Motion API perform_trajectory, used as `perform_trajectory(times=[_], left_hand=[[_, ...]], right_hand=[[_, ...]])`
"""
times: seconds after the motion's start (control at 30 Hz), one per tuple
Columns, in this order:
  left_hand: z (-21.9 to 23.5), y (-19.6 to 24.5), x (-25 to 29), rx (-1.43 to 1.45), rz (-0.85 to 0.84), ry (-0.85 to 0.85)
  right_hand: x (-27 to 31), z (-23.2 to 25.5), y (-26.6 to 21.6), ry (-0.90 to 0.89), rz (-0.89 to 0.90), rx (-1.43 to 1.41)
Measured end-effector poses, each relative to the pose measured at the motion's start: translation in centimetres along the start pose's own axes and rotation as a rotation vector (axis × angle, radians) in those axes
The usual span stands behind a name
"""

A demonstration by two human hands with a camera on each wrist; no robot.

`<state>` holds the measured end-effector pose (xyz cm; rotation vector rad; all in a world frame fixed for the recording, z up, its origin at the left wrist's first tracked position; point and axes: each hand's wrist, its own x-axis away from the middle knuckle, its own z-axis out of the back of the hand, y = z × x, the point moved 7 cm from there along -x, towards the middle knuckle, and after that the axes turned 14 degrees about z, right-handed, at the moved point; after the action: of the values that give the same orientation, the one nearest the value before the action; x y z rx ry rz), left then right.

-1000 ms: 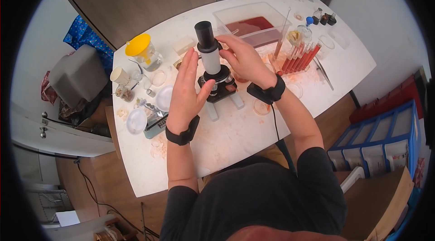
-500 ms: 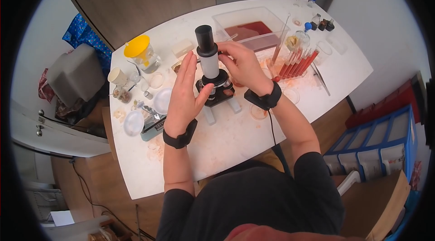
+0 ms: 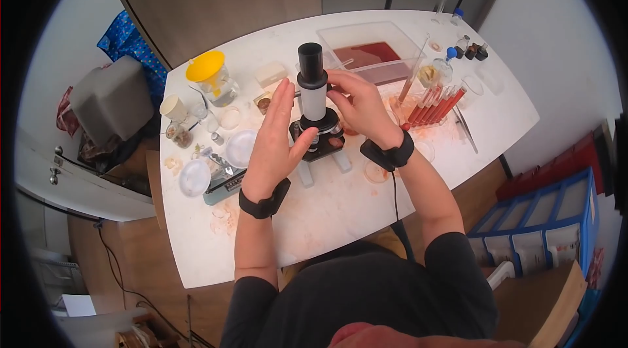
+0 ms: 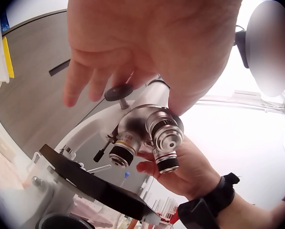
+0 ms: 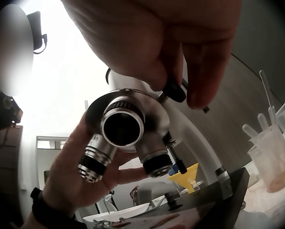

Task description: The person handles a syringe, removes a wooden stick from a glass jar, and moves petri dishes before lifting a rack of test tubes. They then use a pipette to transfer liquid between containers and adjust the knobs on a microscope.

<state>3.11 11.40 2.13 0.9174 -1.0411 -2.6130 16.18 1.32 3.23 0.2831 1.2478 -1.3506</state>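
A microscope (image 3: 314,103) with a black eyepiece and white tube stands between both hands. My right hand (image 3: 360,106) is at the right of the tube; in the right wrist view its thumb and finger pinch a black focus knob (image 5: 174,92). On the opposite side, my left hand (image 3: 273,145) lies along the tube with fingers straight and thumb spread. The left wrist view has the other focus knob (image 4: 118,92) near those fingers. Objective lenses (image 4: 165,133) hang from the turret above the dark stage (image 4: 95,186). The head view hides part of the stage.
Behind the microscope is a clear tub (image 3: 392,76) of red liquid. To the right, red-filled test tubes (image 3: 432,109) lean in a rack near tweezers (image 3: 466,131). A balance (image 3: 226,190) with white pans (image 3: 195,178) and a yellow funnel (image 3: 205,67) are at left.
The head view has shifted slightly, so the whole table sits a little differently in frame. Both hands keep about the same places beside the microscope.
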Motion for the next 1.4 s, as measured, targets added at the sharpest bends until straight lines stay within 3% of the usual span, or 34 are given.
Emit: perform_trajectory(times=[0.23,0.43,1.4], left_hand=[[0.3,0.5,0.0,0.002,-0.004,0.027],[0.8,1.2,0.3,-0.026,-0.113,0.106],[0.4,1.3,0.2,-0.082,-0.108,0.114]], right_hand=[[0.0,-0.1,0.2,-0.01,-0.015,-0.007],[0.1,-0.1,0.3,-0.003,-0.002,-0.019],[0.0,-0.2,0.5,0.01,-0.04,-0.07]])
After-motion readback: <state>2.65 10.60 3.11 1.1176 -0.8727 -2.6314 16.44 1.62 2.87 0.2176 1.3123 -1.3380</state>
